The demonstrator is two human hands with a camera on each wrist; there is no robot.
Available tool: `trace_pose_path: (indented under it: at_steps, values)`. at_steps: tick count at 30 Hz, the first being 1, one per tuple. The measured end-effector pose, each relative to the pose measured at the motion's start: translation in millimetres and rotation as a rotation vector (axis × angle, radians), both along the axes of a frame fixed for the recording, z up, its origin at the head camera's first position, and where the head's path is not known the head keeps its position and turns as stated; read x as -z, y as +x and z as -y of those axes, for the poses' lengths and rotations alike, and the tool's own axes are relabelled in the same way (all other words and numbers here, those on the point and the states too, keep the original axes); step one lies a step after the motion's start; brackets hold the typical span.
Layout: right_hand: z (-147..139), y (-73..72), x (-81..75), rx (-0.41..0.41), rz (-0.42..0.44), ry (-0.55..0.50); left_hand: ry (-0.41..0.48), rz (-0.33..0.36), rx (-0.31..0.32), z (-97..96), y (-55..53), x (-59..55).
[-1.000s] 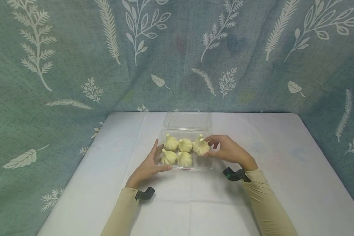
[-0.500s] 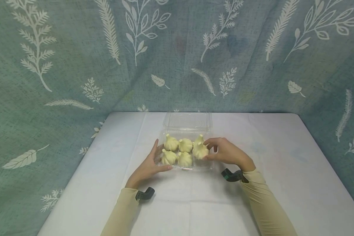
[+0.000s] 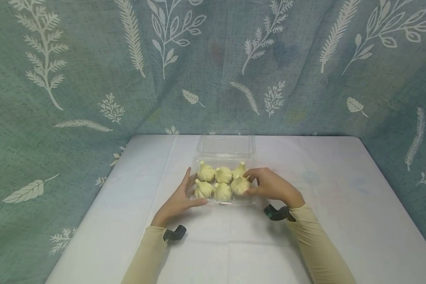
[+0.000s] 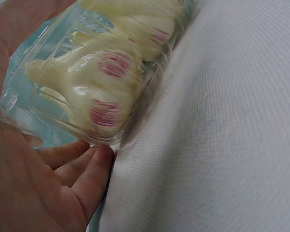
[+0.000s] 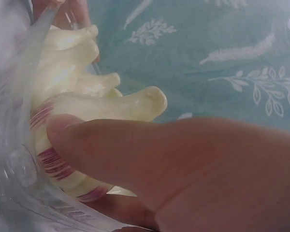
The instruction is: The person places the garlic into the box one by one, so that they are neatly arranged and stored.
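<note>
A clear plastic clamshell container [image 3: 246, 200] lies on the table with its lid folded back. Pale garlic bulbs with purple streaks sit inside it in two rows. At the container's left end my left hand [image 3: 179, 203] holds it, thumb at the front edge and fingers along the side; through the wall in the left wrist view shows a garlic bulb [image 4: 94, 92]. My right hand [image 3: 274, 185] pinches the garlic bulb [image 3: 239, 186] at the front right, low in the container. In the right wrist view the thumb [image 5: 92, 140] presses that bulb below its stem.
The transparent lid [image 3: 226, 146] lies toward the table's back edge. White cloth [image 3: 213, 256] covers the table. A green-blue curtain [image 3: 213, 79] with white leaf prints hangs behind and on both sides. Dark wrist cameras [image 3: 175, 233] sit at both wrists.
My right hand has moved slightly toward me and down, bringing its garlic bulb from over the back right bulb to the front right of the container. My left hand has stayed still.
</note>
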State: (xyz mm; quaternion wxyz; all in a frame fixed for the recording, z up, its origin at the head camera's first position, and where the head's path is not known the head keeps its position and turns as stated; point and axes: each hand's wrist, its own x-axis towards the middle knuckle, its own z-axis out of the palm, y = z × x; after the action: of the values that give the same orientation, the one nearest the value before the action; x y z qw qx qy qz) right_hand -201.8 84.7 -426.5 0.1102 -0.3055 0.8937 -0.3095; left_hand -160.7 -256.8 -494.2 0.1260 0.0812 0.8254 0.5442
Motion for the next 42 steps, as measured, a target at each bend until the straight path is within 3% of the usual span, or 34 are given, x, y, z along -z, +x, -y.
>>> trace_pose_path:
  at_steps: [27,34,42]
  values:
    - [11.9,10.8,-4.0,0.044,-0.094,0.136,-0.007,0.0,0.002,0.9,0.0,-1.1]
    - [16.0,12.8,-1.6,0.081,-0.087,0.188,-0.044,-0.027,0.008,1.7,0.4,-0.9]
    - [17.3,14.6,-2.5,0.099,-0.076,0.207,-0.027,-0.023,-0.001,1.7,0.2,0.8]
